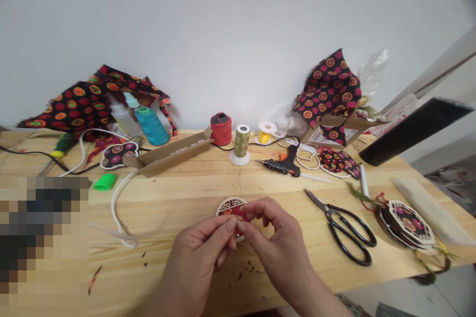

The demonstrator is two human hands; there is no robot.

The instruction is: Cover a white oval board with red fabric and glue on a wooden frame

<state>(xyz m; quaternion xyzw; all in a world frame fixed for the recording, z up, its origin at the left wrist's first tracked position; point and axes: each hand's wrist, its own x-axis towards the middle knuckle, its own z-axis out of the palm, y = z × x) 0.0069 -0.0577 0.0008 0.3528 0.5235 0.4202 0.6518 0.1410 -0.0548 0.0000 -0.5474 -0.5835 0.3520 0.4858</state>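
My left hand [203,252] and my right hand [273,240] meet over the wooden table [193,193], near its front edge. Both pinch a small round wooden ornament [230,206] with a fretwork rim and red patterned fabric inside. The fingertips of both hands are pressed together on a red bit at the ornament's lower right part. Much of the ornament is hidden behind my fingers. A thin thread runs up from it towards the olive-gold thread spool [241,142].
Black scissors [345,230] lie right of my hands, beside a stack of finished ornaments [407,223]. Farther back are a glue gun [283,164], red spool [221,129], yellow spool [265,134], teal spool [151,126], cardboard tray [169,154], white cord [115,203] and patterned fabric [329,86].
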